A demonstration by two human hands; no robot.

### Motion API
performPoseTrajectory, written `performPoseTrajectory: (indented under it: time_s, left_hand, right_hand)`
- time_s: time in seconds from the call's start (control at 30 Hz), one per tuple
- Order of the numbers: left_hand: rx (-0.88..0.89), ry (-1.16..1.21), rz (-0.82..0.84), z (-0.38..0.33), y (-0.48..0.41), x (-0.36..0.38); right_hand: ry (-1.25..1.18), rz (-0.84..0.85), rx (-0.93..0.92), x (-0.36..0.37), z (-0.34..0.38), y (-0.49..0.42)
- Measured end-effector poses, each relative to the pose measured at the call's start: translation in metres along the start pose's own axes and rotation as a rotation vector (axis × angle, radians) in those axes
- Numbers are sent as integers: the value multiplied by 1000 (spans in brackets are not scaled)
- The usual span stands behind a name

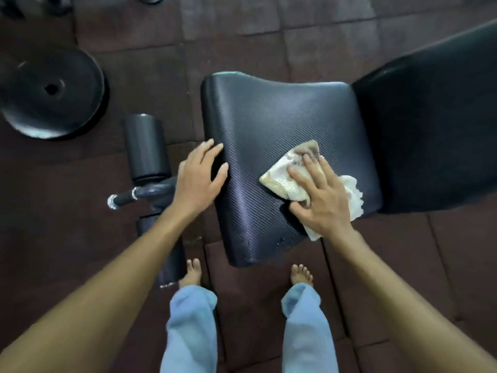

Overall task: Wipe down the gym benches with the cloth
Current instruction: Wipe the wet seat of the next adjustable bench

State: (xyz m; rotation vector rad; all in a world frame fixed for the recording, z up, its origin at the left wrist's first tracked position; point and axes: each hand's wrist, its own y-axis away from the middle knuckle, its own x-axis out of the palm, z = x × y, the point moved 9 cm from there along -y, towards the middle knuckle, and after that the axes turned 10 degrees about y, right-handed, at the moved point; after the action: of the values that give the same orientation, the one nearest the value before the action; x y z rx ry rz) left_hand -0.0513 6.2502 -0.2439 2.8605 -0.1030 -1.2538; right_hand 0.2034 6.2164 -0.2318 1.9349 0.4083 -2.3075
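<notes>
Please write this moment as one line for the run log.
right hand: presses cloth flat on seat pad | left hand: open, steadies pad edge

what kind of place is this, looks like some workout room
Most likely a gym or weight room. A padded bench seat is under the cloth, a weight plate lies on the dark rubber floor tiles, and foam leg rollers sit beside the bench.

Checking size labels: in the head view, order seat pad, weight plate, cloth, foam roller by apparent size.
1. seat pad
2. weight plate
3 and 4. foam roller and cloth: look alike, and the right hand covers part of the cloth, so unranked.
</notes>
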Motion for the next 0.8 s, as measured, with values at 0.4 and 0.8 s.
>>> performPoseTrajectory:
  time_s: [0.4,0.8]
  left_hand:
    - [439,-422,441,10,-98,14]
    - [292,-382,573,22,-103,29]
  right_hand:
    - [141,-5,273,12,103,50]
    - [73,49,498,9,83,33]
